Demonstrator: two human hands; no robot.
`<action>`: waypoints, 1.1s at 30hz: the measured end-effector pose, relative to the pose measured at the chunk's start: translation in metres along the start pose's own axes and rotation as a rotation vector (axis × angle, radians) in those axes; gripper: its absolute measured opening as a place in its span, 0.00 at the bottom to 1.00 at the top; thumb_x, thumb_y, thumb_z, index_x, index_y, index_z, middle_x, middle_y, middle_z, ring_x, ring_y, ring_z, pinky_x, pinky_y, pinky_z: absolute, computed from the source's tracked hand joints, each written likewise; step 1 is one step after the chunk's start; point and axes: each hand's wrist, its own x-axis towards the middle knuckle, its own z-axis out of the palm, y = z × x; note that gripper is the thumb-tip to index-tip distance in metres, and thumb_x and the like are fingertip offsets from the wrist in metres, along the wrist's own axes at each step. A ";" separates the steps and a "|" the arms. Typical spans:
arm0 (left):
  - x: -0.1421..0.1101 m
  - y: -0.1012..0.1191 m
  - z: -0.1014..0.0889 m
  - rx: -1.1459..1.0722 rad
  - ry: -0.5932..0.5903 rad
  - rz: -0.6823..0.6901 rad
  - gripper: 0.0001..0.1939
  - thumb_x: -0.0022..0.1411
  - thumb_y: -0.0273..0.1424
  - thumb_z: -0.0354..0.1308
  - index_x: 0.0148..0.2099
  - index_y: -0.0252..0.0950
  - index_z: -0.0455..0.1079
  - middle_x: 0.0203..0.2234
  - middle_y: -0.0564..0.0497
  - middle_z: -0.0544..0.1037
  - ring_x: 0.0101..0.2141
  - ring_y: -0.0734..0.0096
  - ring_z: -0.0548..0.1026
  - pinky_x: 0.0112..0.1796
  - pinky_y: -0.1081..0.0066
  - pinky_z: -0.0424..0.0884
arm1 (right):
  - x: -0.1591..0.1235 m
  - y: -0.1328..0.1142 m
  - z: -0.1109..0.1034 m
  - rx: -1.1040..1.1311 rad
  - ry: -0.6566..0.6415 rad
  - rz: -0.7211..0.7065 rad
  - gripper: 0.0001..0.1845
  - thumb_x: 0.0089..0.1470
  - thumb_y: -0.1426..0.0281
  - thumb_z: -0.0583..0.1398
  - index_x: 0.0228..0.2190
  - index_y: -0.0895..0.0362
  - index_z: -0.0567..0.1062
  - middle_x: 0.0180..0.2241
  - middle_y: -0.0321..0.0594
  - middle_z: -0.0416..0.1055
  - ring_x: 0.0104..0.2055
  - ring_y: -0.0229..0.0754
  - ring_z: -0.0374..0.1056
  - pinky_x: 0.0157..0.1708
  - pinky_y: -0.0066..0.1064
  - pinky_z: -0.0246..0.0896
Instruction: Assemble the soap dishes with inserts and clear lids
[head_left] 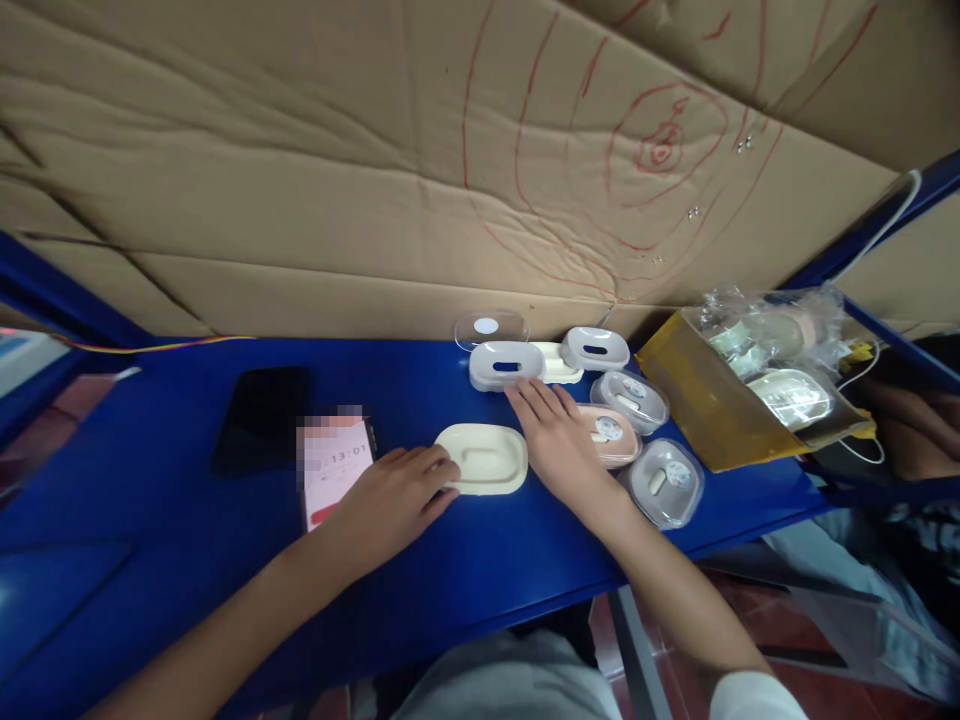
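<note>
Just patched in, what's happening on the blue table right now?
A person sits at the blue table, both hands out. The left hand rests its fingers against the edge of a cream oval tray lying open side up. The right hand lies flat beside it, fingers reaching toward a white oval case. More oval cases, some with clear lids, sit clustered to the right, next to a yellow box of bagged parts. A phone lies left of the tray.

Left hand rests fingertips on the edge of a cream oval tray on the blue table. Right hand lies flat, fingers reaching toward a white lid. Phone sits just left, cardboard behind.
</note>
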 end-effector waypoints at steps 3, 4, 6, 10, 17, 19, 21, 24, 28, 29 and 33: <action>-0.001 -0.001 0.003 0.005 0.019 -0.004 0.06 0.73 0.29 0.63 0.50 0.39 0.77 0.48 0.45 0.82 0.41 0.55 0.83 0.44 0.56 0.79 | 0.049 0.004 0.009 -0.067 -0.090 0.036 0.26 0.68 0.85 0.52 0.63 0.63 0.74 0.62 0.57 0.77 0.65 0.58 0.73 0.69 0.56 0.60; -0.002 -0.001 0.004 0.007 0.040 -0.018 0.10 0.72 0.29 0.65 0.54 0.39 0.76 0.51 0.44 0.82 0.43 0.53 0.82 0.45 0.55 0.79 | 0.055 0.006 0.010 -0.067 -0.100 0.035 0.24 0.68 0.85 0.52 0.59 0.63 0.77 0.56 0.56 0.81 0.60 0.57 0.76 0.68 0.57 0.61; -0.003 0.000 0.008 0.014 0.103 -0.055 0.24 0.70 0.31 0.68 0.65 0.40 0.70 0.59 0.39 0.78 0.50 0.47 0.81 0.49 0.50 0.80 | 0.054 0.005 0.009 -0.069 -0.125 0.014 0.21 0.68 0.84 0.54 0.54 0.62 0.79 0.48 0.53 0.83 0.53 0.56 0.79 0.66 0.56 0.63; -0.004 0.004 0.012 -0.006 0.206 -0.113 0.47 0.69 0.36 0.70 0.80 0.39 0.50 0.74 0.29 0.62 0.65 0.34 0.72 0.58 0.42 0.76 | 0.013 -0.008 -0.003 0.007 -0.072 -0.112 0.22 0.68 0.82 0.56 0.59 0.59 0.78 0.51 0.49 0.82 0.53 0.53 0.77 0.63 0.50 0.65; -0.007 -0.001 0.020 -0.126 0.142 -0.109 0.42 0.77 0.39 0.60 0.83 0.46 0.42 0.79 0.33 0.54 0.73 0.37 0.63 0.64 0.42 0.72 | -0.039 -0.038 0.002 0.254 -0.011 -0.283 0.20 0.73 0.73 0.58 0.63 0.56 0.75 0.55 0.48 0.81 0.55 0.52 0.76 0.61 0.48 0.70; -0.008 -0.004 0.024 -0.153 0.112 -0.102 0.40 0.78 0.42 0.59 0.82 0.45 0.45 0.77 0.33 0.58 0.72 0.39 0.66 0.63 0.43 0.74 | -0.040 -0.041 0.011 0.256 -0.028 -0.301 0.21 0.73 0.73 0.59 0.64 0.56 0.74 0.61 0.48 0.78 0.63 0.53 0.72 0.66 0.51 0.68; -0.008 -0.007 0.026 -0.171 0.093 -0.116 0.39 0.76 0.45 0.60 0.80 0.44 0.49 0.74 0.33 0.63 0.70 0.39 0.69 0.63 0.43 0.75 | -0.040 -0.042 0.016 0.250 -0.034 -0.337 0.22 0.73 0.75 0.58 0.65 0.55 0.73 0.64 0.46 0.76 0.68 0.53 0.69 0.68 0.51 0.67; -0.009 -0.009 0.025 -0.186 0.083 -0.136 0.38 0.75 0.45 0.63 0.78 0.42 0.55 0.72 0.33 0.66 0.68 0.39 0.71 0.63 0.42 0.74 | -0.039 -0.036 0.014 0.301 -0.037 -0.383 0.21 0.74 0.74 0.57 0.65 0.56 0.73 0.64 0.46 0.76 0.69 0.51 0.68 0.67 0.48 0.70; -0.010 -0.007 0.021 -0.183 0.079 -0.128 0.34 0.73 0.41 0.64 0.75 0.42 0.60 0.73 0.34 0.64 0.69 0.39 0.69 0.64 0.41 0.72 | -0.004 -0.003 -0.001 0.406 -0.056 -0.430 0.20 0.77 0.71 0.54 0.65 0.54 0.74 0.65 0.45 0.75 0.68 0.47 0.70 0.67 0.46 0.69; -0.010 -0.007 0.020 -0.183 0.077 -0.129 0.34 0.73 0.40 0.65 0.75 0.42 0.61 0.74 0.34 0.63 0.70 0.39 0.68 0.65 0.41 0.72 | 0.014 0.008 -0.003 0.399 -0.040 -0.412 0.21 0.77 0.72 0.53 0.65 0.54 0.73 0.65 0.46 0.75 0.68 0.48 0.70 0.68 0.47 0.68; -0.009 -0.008 0.016 -0.207 0.069 -0.135 0.37 0.70 0.44 0.68 0.74 0.40 0.62 0.76 0.33 0.59 0.72 0.37 0.65 0.66 0.40 0.70 | 0.095 0.049 0.001 0.207 -0.013 -0.191 0.27 0.73 0.74 0.56 0.70 0.61 0.67 0.71 0.57 0.65 0.73 0.61 0.62 0.71 0.60 0.58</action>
